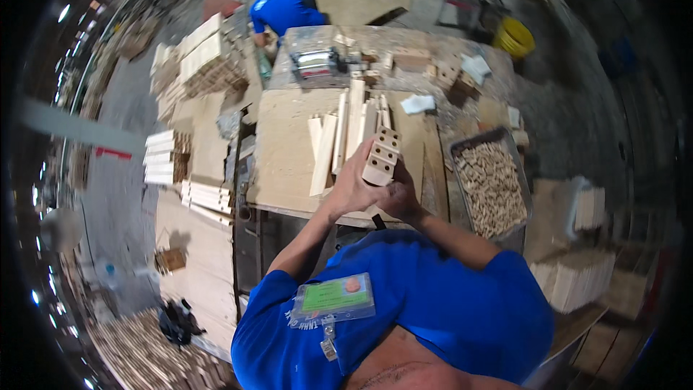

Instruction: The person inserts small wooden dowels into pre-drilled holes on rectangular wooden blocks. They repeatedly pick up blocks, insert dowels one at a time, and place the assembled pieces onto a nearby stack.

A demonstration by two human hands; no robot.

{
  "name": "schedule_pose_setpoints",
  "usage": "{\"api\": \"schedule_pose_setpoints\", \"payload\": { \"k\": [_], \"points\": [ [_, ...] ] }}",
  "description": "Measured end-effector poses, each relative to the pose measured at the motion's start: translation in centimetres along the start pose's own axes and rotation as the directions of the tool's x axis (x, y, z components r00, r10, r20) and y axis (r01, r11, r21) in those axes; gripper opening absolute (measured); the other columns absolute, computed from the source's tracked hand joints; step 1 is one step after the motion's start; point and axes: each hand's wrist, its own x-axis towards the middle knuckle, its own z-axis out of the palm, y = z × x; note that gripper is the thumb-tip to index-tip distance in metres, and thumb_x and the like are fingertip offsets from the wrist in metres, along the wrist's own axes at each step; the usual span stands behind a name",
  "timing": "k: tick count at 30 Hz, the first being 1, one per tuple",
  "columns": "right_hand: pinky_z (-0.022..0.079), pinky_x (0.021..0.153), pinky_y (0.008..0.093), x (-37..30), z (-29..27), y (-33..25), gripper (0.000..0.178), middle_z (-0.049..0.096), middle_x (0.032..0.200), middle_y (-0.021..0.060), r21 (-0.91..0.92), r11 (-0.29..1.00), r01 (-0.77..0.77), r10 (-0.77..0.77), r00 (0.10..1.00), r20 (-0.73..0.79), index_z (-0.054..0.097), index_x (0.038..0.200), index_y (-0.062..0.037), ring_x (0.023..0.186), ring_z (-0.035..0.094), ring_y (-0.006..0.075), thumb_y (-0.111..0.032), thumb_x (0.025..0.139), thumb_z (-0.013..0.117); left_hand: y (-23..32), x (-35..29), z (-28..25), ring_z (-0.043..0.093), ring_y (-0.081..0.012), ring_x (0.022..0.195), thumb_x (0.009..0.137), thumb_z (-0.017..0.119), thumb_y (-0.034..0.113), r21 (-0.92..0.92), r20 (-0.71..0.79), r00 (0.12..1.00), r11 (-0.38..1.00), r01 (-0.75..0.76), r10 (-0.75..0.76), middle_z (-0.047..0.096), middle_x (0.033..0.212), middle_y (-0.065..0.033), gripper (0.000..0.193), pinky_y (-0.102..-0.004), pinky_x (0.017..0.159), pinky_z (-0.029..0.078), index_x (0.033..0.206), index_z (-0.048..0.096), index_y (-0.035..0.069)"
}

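Drilled blocks (383, 155): smooth matt wood. Shirt (455, 289): matt cloth. Badge holder (334, 297): glossy plastic.

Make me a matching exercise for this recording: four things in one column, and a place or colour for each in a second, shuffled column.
Things:
1. Drilled wooden pieces
2. Small wooden pegs
3. Bucket
4. ID badge

Places or colours:
A. On the front of the blue shirt
B. Bright yellow
C. Between the left hand and right hand
D. Heaped in a tray

Pairs: 1-C, 2-D, 3-B, 4-A
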Motion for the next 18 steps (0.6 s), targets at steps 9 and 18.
{"api": "schedule_pose_setpoints", "payload": {
  "k": [9, 18],
  "points": [
    [0.058, 0.096, 0.0421, -3.5, -9.0, -0.2, 0.082, 0.070, 0.129, 0.0184, -0.461, 0.785, -0.415, 0.540, 0.822, 0.179, 0.058, 0.144, -0.0083, 0.117, 0.069, 0.0335, -0.039, 0.078, 0.094, -3.9, 0.6, 0.7, 0.071, -0.0136, 0.084, 0.080, 0.081, 0.009, -0.056, 0.148, 0.973, 0.981, 0.186, -0.176, 0.075, 0.095, -0.0049, 0.032, -0.0320, 0.077, 0.058, 0.109, 0.070, 0.001],
    [0.058, 0.090, 0.0480, -8.2, -26.4, 6.9, 0.032, 0.075, 0.117, 0.0165, -0.461, 0.241, -0.854, 0.500, 0.517, -0.695, 0.066, 0.130, -0.0082, 0.106, 0.073, 0.0350, -0.026, 0.103, 0.062, -5.9, 1.2, -0.4, 0.068, -0.0172, 0.104, 0.079, 0.086, 0.013, 0.021, 0.237, 0.892, 0.920, 0.392, -0.386, 0.073, 0.116, -0.0081, 0.070, -0.0340, 0.096, 0.055, 0.141, 0.059, -0.004]
  ]
}}
